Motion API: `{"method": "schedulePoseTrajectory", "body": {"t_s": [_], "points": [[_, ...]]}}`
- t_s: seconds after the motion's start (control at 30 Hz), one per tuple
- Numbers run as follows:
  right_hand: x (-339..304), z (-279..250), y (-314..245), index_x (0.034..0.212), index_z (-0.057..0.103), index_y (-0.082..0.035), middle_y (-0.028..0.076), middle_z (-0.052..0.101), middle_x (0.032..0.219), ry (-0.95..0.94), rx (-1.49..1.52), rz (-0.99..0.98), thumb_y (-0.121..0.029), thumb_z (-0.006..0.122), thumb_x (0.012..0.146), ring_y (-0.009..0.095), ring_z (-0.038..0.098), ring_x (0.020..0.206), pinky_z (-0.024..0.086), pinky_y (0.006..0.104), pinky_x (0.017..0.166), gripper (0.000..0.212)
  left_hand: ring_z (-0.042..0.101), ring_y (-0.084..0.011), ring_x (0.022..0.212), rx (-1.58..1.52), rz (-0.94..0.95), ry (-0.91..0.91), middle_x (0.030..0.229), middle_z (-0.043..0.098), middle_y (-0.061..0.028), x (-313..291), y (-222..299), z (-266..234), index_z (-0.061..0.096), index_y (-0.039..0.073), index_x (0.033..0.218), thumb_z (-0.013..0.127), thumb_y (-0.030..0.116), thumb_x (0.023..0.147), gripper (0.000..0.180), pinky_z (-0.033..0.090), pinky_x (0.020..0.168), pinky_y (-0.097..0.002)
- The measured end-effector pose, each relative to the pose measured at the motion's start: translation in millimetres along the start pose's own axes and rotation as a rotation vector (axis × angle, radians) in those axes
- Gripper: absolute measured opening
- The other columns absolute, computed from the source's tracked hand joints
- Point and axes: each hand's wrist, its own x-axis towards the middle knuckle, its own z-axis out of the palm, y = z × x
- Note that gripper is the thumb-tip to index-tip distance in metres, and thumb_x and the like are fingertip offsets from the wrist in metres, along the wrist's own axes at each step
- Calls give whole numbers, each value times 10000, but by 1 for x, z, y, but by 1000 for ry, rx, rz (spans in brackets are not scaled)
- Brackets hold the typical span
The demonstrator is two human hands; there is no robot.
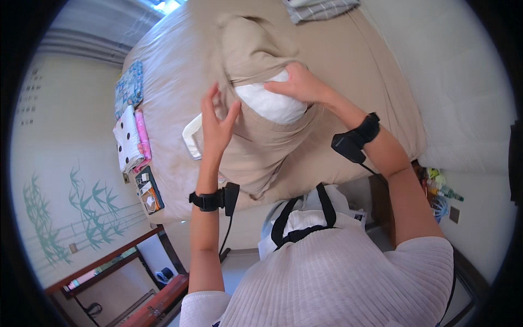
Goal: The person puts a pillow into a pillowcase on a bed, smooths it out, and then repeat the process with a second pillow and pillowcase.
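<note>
A white pillow (272, 103) lies on the bed, partly inside a beige pillowcase (253, 52), its white middle showing through the opening. Beige cloth also covers its near end. My right hand (308, 86) grips the pillowcase at the right of this opening; the thumb rests on the white pillow and the fingertips are hidden by cloth. On the opposite side, my left hand (219, 122) is open, thumb and fingers apart, close to the opening's left edge. Whether it touches the cloth I cannot tell.
Beneath the pillow spreads a beige bedsheet (348, 65). A white-rimmed object (190, 136) lies beside my left wrist. Folded cloths (129, 131) and a tray of small items (149, 189) line the bed's left edge. Grey checked fabric (318, 8) sits at the far end.
</note>
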Motion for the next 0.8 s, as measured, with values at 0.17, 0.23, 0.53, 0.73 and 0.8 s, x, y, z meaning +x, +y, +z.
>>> {"method": "schedulePoseTrajectory", "body": {"t_s": [0.17, 0.23, 0.53, 0.73, 0.8], "points": [[-19, 27, -158, 853, 561, 43, 194, 583, 751, 69, -252, -562, -243, 603, 678, 285, 550, 655, 433, 324, 612, 338, 282, -311, 1194, 274, 508, 437, 1269, 306, -183, 19, 93, -97, 388, 67, 1221, 600, -7, 578, 682, 243, 964, -388], [-26, 45, -185, 893, 563, 23, 198, 585, 776, 12, -390, -597, -227, 594, 679, 316, 548, 685, 437, 334, 636, 330, 281, -309, 1203, 453, 537, 527, 1285, 306, -164, 14, 95, -129, 430, 114, 1199, 574, -36, 546, 685, 251, 954, -401], [-77, 60, -119, 1021, 548, -50, 117, 560, 985, -200, -560, -456, -70, 566, 637, 283, 478, 933, 361, 351, 844, 385, 562, -326, 773, 381, -168, 38, 810, 601, -161, 10, -42, -146, 626, 89, 875, 492, 36, 636, 279, 449, 676, -361], [-98, 29, -116, 909, 564, -55, 92, 558, 906, 77, -636, -304, 30, 550, 623, 247, 486, 904, 364, 339, 823, 298, 582, -260, 604, 214, -414, -359, 689, 598, -183, 4, -123, -94, 632, 52, 822, 532, 129, 659, 205, 455, 565, -355], [-107, 20, -105, 881, 555, -54, 89, 547, 890, 192, -592, -365, 54, 545, 615, 255, 488, 893, 362, 339, 819, 287, 573, -199, 564, 454, -247, -532, 682, 608, -151, -20, -185, -65, 623, 25, 812, 566, 173, 668, 214, 456, 541, -335]]}}
